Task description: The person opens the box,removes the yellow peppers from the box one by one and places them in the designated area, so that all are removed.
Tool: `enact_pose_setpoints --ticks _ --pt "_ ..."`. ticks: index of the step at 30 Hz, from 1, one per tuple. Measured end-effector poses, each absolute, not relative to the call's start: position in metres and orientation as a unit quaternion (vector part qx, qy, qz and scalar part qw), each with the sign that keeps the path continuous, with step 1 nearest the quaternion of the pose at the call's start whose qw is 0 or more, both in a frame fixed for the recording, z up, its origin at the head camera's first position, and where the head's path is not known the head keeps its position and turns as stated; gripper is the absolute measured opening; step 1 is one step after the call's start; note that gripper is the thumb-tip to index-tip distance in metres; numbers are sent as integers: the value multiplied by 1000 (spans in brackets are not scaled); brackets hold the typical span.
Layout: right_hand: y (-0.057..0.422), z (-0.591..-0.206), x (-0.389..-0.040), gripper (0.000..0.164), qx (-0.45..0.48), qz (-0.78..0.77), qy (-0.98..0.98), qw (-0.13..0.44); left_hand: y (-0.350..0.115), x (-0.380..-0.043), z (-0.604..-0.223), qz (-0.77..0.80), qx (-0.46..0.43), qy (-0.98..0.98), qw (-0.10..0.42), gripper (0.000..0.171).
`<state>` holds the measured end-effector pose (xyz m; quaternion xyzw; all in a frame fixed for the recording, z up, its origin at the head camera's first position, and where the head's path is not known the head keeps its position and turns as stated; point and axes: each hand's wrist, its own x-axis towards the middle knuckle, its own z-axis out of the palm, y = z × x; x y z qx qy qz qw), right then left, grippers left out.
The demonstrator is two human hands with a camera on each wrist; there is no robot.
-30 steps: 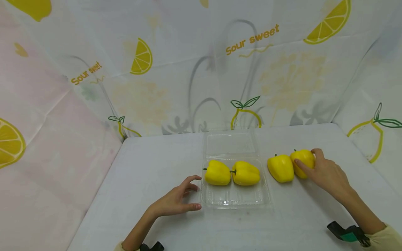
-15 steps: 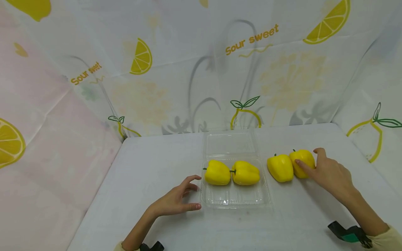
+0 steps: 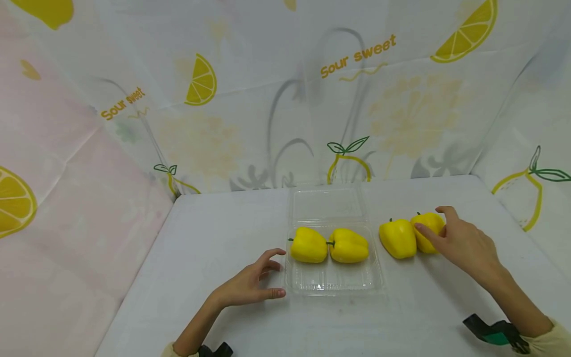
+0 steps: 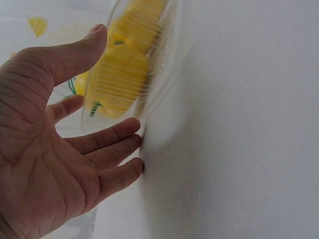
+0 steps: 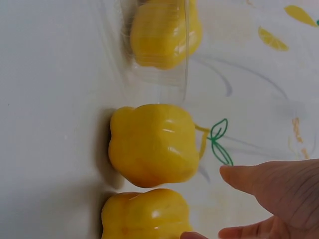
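Two yellow bell peppers, one at left point(image 3: 309, 245) and one at right point(image 3: 350, 246), lie on their sides in a clear plastic clamshell box point(image 3: 334, 285) with its lid folded back. My left hand point(image 3: 252, 282) is at the box's left side, thumb and fingers spread; the left wrist view shows it gripping nothing. Right of the box, two more peppers stand side by side, a nearer-to-box pepper point(image 3: 398, 239) and an outer pepper point(image 3: 430, 221). Over the outer one hovers my right hand point(image 3: 468, 250), thumb and fingers apart, partly hiding it. In the right wrist view the thumb point(image 5: 239, 177) is off the peppers.
A white cloth covers the table point(image 3: 214, 223). Behind it hangs a lemon-printed curtain point(image 3: 250, 134), which also runs along the left and right sides. The box lid point(image 3: 327, 204) lies flat towards the curtain.
My right hand has shifted slightly to the left and up over the outer pepper. The left hand, the box and the peppers stay essentially where they were.
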<state>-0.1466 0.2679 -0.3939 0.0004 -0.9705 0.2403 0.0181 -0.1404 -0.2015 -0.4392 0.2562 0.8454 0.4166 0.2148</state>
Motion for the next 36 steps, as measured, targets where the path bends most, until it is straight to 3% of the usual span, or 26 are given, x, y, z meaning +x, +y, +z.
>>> enact_pose_setpoints --ticks 16,24,36 --pt "245 -390 -150 64 84 290 -951 73 -201 -142 -439 416 253 846 217 84" --pt "234 -392 -153 59 146 316 -935 73 -201 -141 -439 414 255 847 216 83" --pt "215 -399 -157 64 210 288 -932 67 -201 -140 -438 414 252 847 218 84"
